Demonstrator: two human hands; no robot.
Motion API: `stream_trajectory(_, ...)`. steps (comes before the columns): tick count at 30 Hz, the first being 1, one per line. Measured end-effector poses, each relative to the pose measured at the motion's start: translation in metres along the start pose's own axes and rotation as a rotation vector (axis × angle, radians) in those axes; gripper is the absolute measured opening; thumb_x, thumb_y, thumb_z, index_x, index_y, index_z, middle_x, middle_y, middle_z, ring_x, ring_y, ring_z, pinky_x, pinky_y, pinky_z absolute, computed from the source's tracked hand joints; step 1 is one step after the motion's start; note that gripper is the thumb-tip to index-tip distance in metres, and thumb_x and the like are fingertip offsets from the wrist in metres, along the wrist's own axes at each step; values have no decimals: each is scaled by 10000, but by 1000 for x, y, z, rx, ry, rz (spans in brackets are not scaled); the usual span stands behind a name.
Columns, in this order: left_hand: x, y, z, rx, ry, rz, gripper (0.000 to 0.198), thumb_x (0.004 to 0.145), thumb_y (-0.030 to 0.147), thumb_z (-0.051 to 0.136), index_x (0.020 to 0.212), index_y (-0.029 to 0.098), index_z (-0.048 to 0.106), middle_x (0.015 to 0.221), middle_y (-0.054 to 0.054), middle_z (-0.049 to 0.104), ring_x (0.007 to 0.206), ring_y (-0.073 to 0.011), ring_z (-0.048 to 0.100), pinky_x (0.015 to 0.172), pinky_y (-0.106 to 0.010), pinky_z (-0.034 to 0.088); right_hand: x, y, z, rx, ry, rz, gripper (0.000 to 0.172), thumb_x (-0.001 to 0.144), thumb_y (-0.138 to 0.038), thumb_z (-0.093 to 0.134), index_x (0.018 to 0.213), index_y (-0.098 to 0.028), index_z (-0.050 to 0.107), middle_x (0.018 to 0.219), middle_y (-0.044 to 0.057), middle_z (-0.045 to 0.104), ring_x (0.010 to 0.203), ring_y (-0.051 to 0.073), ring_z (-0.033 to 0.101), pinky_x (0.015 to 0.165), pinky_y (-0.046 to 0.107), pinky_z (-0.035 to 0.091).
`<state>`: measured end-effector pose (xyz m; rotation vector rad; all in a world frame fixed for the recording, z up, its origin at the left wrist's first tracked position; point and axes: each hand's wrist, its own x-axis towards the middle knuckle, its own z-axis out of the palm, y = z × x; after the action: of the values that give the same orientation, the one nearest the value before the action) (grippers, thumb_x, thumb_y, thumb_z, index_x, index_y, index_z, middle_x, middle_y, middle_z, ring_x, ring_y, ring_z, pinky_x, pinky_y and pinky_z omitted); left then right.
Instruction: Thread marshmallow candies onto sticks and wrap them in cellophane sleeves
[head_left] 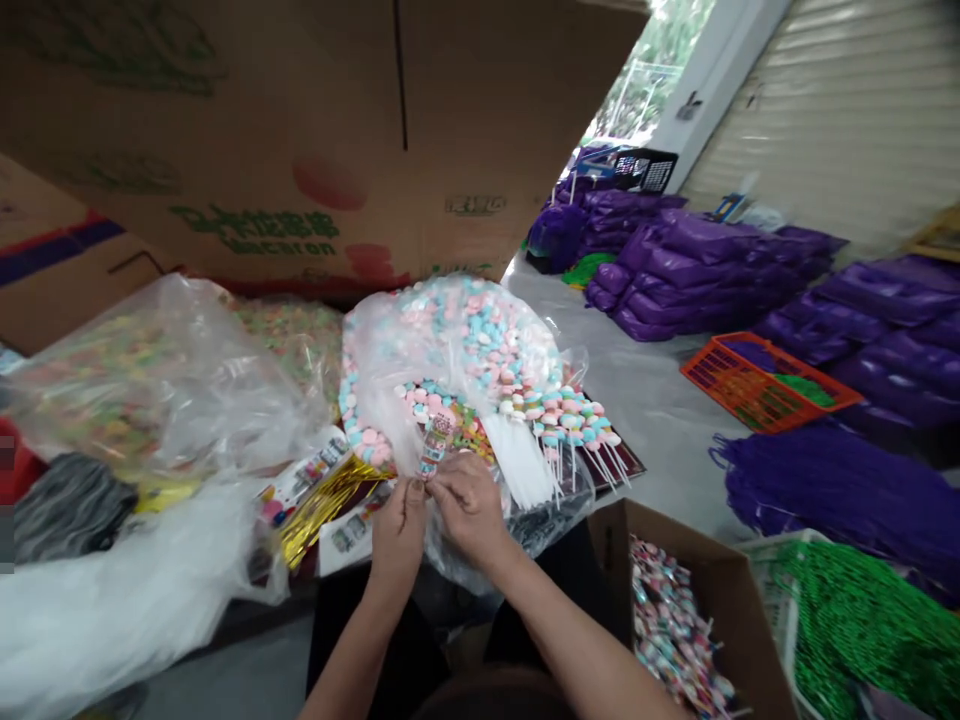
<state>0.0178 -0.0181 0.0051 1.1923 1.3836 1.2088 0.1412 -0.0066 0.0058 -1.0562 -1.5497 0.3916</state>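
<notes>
My left hand (400,528) and my right hand (469,507) meet in front of me, both pinched on the lower end of a small wrapped candy stick (435,445) that stands upright between them. Just behind it lies a clear plastic bag (457,340) full of pink, blue and white candies. Finished candy skewers (566,425) with white sticks fan out to the right of the bag. A bundle of gold twist ties (322,505) lies left of my left hand.
A large cardboard box (315,130) stands behind the bags. Another clear bag of mixed candy (142,380) is at left. A cardboard box of wrapped candies (675,620) sits at lower right. Purple bags (697,270), an orange basket (765,385), purple and green strands lie right.
</notes>
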Motion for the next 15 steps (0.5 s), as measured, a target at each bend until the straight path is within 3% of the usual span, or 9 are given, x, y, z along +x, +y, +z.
stream_trajectory(4, 0, 2, 4, 43, -40, 69, 382, 920, 577, 589, 749, 235, 589, 611, 26, 550, 614, -172, 537, 610, -280, 446, 1, -4, -12, 93, -46, 105, 213, 925, -253, 596, 720, -243, 652, 732, 19, 705, 735, 184, 678, 715, 329, 538)
stream_trajectory(7, 2, 4, 3, 29, -70, 72, 349, 888, 565, 639, 1000, 237, 681, 938, -45, 738, 970, -248, 696, 885, -346, 552, 0, -9, -16, 18, -56, 54, 178, 924, -229, 557, 759, -235, 622, 775, 28, 694, 766, 184, 656, 712, 314, 518)
stream_trajectory(9, 4, 7, 0, -11, -120, 52, 467, 856, 564, 679, 1191, 238, 678, 1258, -97, 725, 1313, -289, 611, 1121, -396, 479, -2, -12, -16, -41, -36, -29, 163, 913, -189, 532, 771, -228, 603, 768, 29, 673, 752, 180, 627, 702, 306, 498)
stream_trajectory(11, 5, 13, -4, -119, -182, 33, 577, 830, 533, 724, 1332, 263, 636, 1490, -96, 611, 1510, -283, 439, 1238, -397, 372, -5, -14, -13, -60, -25, -82, 159, 900, -152, 514, 779, -224, 587, 753, 22, 653, 735, 172, 605, 691, 294, 485)
stream_trajectory(13, 3, 21, -8, -268, -212, 26, 660, 822, 484, 750, 1432, 299, 579, 1592, -70, 523, 1555, -271, 373, 1260, -393, 342, -7, -13, -11, -60, -8, -104, 156, 890, -133, 507, 783, -224, 577, 745, 15, 642, 725, 165, 595, 679, 282, 479)
stream_trajectory(15, 0, 28, -13, -394, -225, 49, 663, 831, 503, 737, 1444, 300, 588, 1523, -81, 598, 1472, -288, 492, 1221, -423, 399, -8, -11, -11, -62, 14, -109, 151, 878, -122, 511, 787, -221, 581, 742, 15, 642, 720, 163, 597, 667, 278, 479)
